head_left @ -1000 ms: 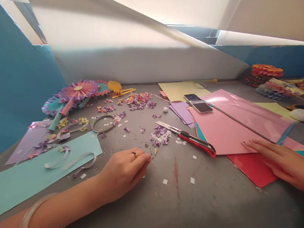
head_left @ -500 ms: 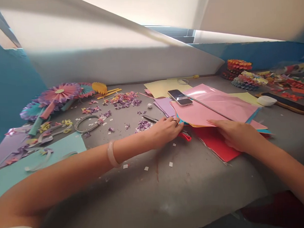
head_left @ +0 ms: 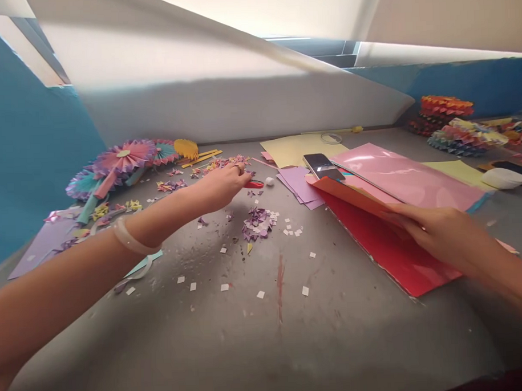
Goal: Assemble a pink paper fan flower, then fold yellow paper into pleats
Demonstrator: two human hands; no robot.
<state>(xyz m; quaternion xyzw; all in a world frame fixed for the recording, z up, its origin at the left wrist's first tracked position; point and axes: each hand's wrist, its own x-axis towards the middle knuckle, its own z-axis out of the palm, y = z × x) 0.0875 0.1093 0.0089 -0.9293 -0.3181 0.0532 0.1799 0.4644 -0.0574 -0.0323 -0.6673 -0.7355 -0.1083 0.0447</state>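
The left hand (head_left: 221, 186) had closed on the red-handled utility knife (head_left: 254, 184) and carried it off the paper stack, past the purple paper scraps (head_left: 257, 224); the right hand (head_left: 442, 235) pinched and lifted an orange sheet (head_left: 355, 195) above a red sheet (head_left: 395, 253).

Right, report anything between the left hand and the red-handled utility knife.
Nothing visible stands in the way: the left hand is right at the red-handled utility knife, whose red end shows just past the fingertips. The pile of purple paper scraps lies nearer the camera.
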